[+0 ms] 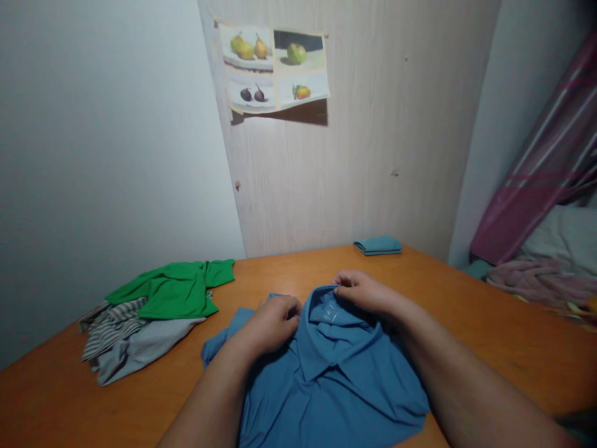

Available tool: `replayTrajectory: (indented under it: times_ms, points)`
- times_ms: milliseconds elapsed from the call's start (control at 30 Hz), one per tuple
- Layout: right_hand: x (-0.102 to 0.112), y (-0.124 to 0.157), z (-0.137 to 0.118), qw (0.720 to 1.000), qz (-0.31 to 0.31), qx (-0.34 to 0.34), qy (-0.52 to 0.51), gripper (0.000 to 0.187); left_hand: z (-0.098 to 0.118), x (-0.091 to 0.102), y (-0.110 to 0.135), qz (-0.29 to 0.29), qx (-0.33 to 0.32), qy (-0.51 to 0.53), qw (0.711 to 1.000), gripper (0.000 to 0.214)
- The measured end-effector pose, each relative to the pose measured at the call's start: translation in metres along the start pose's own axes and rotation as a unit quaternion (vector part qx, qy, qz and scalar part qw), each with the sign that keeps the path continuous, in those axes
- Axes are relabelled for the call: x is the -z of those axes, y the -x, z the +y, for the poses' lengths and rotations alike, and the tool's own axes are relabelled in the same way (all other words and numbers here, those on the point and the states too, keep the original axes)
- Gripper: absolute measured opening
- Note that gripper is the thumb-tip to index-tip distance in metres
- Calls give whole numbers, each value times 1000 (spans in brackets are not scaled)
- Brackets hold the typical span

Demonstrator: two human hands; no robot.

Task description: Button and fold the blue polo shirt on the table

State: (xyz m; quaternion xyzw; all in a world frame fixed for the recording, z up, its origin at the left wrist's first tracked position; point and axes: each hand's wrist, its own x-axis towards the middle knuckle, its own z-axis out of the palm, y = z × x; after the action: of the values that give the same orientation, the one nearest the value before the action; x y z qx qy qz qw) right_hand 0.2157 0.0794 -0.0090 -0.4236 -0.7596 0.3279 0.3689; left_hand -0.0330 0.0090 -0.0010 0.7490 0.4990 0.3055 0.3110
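Note:
A blue collared shirt [326, 398] lies front up on the table before me, its body wrinkled and its lower part cut off by the frame's bottom edge. My right hand [359, 289] pinches the back of the collar between thumb and fingers. Just left of the collar, my left hand [275, 320] has its fingers curled down on the shirt's shoulder, gripping the cloth; the fingertips are partly hidden. Inside the open neck a pale printed label shows. One sleeve sticks out to the left beyond my left wrist.
On the orange-brown table [489, 348], a pile at left holds a green shirt [177, 289] over striped and grey clothes [140, 354]. A folded blue-green cloth [379, 244] rests at the back edge. Behind stands a wall with a fruit poster [275, 68]; a pink curtain [522, 186] hangs right.

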Motion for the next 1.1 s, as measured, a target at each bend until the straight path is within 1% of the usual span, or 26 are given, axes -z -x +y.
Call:
replayTrajectory:
  times_ms: [67, 100, 133, 200, 267, 333, 400, 500, 600, 633, 733, 800, 867, 900, 967, 1033, 1100]
  points:
    - [0, 0, 1, 1000, 2, -3, -3, 5, -1, 0, -2, 7, -44, -64, 997, 11]
    - [1, 1, 0, 1000, 6, -8, -8, 5, 0, 1, -3, 25, -67, -91, 993, 11]
    - [1, 1, -1, 1000, 10, -15, -15, 5, 1, 4, -4, 49, -76, -96, 991, 11]
    - [1, 1, -3, 999, 10, -30, -34, 8, 3, 12, -4, 105, -73, -78, 989, 10]
    - [1, 1, -5, 997, -4, -39, -60, 14, 2, 22, -4, 158, -42, -34, 986, 9]
    - [2, 0, -7, 994, -22, -48, -92, 20, -3, 30, -3, 199, 11, 28, 980, 12]
    - [3, -1, -8, 989, -31, -68, -127, 21, -12, 34, -3, 212, 68, 87, 971, 17]
    - [7, -2, -6, 979, -44, -112, -163, 15, -25, 36, -1, 190, 133, 131, 964, 23]
    - [11, 0, -3, 977, -75, -135, -149, 11, -30, 36, 1, 160, 160, 134, 965, 22]
    - [12, 1, -3, 978, -95, -132, -129, 9, -30, 36, 1, 148, 164, 134, 966, 20]
    - [13, 6, -6, 975, -188, -98, -64, 10, -28, 37, 4, 119, 161, 137, 970, 16]
    - [13, 9, -11, 971, -221, -80, -49, 17, -26, 37, 5, 97, 152, 145, 973, 17]
    - [11, 11, -14, 972, -220, -73, -45, 27, -25, 38, 6, 69, 146, 156, 975, 18]
    - [10, 12, -15, 972, -221, -73, -37, 28, -24, 38, 7, 54, 144, 162, 975, 18]
    - [8, 13, -15, 969, -234, -78, -4, 22, -23, 38, 8, 30, 143, 173, 974, 20]
    - [5, 13, -14, 968, -233, -87, 26, 10, -22, 37, 9, 11, 143, 185, 972, 20]
    - [3, 11, -14, 975, -199, -96, -3, 4, -22, 37, 8, 6, 139, 209, 968, 19]
